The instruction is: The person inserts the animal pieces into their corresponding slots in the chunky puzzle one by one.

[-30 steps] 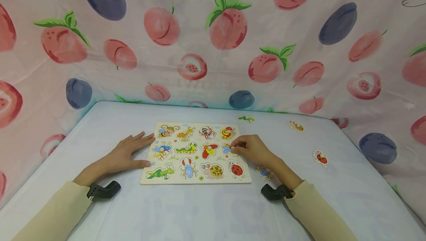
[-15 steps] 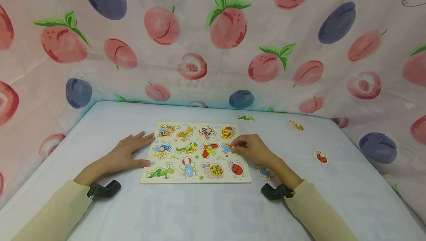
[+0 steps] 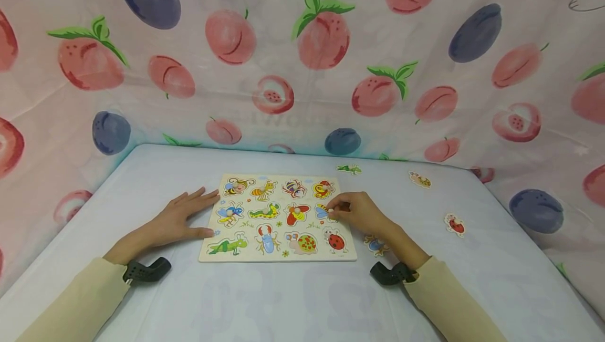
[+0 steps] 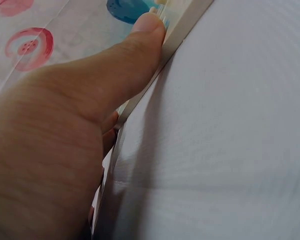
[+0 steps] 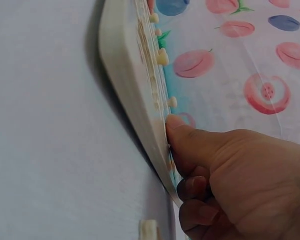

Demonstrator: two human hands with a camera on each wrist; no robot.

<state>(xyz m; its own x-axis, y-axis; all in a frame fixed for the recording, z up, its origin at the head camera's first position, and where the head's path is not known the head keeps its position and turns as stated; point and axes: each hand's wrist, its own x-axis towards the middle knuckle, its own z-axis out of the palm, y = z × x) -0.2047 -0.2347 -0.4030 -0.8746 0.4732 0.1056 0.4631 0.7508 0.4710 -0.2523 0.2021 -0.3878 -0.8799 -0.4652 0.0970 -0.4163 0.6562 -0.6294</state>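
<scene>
A wooden peg puzzle board (image 3: 246,226) with insect pictures lies on the table. My right hand (image 3: 361,213) is at its right side, thumb and fingers pinching the blue-and-yellow bee puzzle piece (image 3: 322,211), partly hidden by the fingers. In the right wrist view the thumb (image 5: 192,142) and curled fingers are at the board's edge; the bee is not clearly seen there. My left hand (image 3: 175,219) rests at the left edge, fingers spread and straight, thumb (image 4: 125,60) on the board's rim. Knobbed pieces, such as the caterpillar (image 3: 264,210), sit in the upper two rows.
Loose pieces lie to the right: a grasshopper (image 3: 348,169), a snail (image 3: 420,179), a ladybug (image 3: 455,225), and a blue beetle (image 3: 376,245) partly beneath the right wrist. A fruit-patterned cloth (image 3: 283,32) hangs behind the white-covered table (image 3: 264,300).
</scene>
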